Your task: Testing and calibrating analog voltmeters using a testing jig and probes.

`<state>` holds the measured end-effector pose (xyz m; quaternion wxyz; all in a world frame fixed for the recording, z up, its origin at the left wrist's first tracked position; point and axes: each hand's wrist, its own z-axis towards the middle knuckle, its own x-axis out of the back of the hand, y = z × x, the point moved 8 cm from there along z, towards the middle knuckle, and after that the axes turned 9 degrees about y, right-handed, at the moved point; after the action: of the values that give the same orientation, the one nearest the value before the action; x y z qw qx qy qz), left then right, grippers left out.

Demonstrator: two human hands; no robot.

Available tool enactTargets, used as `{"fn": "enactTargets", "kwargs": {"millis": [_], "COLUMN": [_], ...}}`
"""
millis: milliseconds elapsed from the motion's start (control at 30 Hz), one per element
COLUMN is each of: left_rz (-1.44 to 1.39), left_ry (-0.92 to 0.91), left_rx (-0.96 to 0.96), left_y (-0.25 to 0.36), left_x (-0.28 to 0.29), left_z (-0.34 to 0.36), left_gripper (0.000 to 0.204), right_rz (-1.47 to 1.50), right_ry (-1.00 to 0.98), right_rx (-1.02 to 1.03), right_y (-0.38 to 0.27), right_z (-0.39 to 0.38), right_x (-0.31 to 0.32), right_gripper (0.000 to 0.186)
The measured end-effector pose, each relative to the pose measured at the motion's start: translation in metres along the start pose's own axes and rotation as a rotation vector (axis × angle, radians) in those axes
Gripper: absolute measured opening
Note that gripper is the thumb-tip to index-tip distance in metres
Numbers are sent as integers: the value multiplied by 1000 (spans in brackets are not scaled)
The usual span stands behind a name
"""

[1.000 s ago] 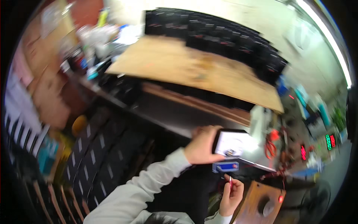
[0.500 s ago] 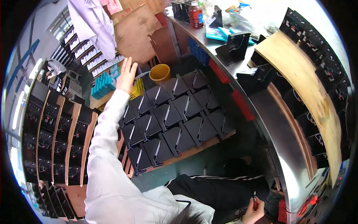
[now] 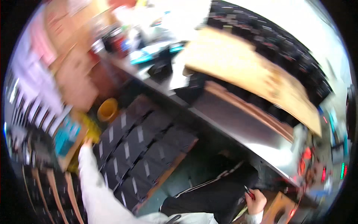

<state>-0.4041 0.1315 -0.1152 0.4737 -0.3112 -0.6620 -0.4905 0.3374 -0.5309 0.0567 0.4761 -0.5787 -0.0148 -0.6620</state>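
Note:
My left arm reaches out to the far left in a white sleeve. My left hand is small and smeared by motion beside a yellow basket; whether it touches the basket I cannot tell. Close to my black trousers, my right hand is closed around a small red-handled tool with a thin metal tip. Between my arm and the workbench, rows of black boxes with light strips sit on a wooden board.
A metal-topped workbench runs along the right, bearing a curved wooden board and black units. An ochre bucket stands beyond the boxes. Teal packs are at the left, and wooden shelves at lower left.
The view has swung right, so the surroundings have slid left and blurred. My left hand has gone from raised over the far end to beside the yellow basket. My right hand keeps its tool.

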Motion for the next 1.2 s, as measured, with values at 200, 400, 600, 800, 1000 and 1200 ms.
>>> {"fn": "enactTargets", "kwargs": {"millis": [200,400,600,800,1000,1200], "left_rz": [456,471,-557,-709,-391,-831], "left_ry": [-80,194,657,487,338,235], "left_rx": [-475,-470,-1544,-1957,-1588,-1794], "left_y": [53,134,568,811,941,887], "left_x": [-42,11,170,182,102,142], "left_z": [-55,-57,-372,-544,-555,-569], "left_gripper": [70,101,55,47,38,25], "right_rz": [-74,33,176,271,315,195], "right_ry": [70,67,160,198,228,257], "right_rx": [-40,-21,-125,12,-37,-171], "right_y": [-13,5,17,-21,-6,38], "right_z": [7,-8,-7,4,-25,-65], "right_x": [6,0,0,-1,5,33], "right_gripper": [21,19,20,22,19,18]}}
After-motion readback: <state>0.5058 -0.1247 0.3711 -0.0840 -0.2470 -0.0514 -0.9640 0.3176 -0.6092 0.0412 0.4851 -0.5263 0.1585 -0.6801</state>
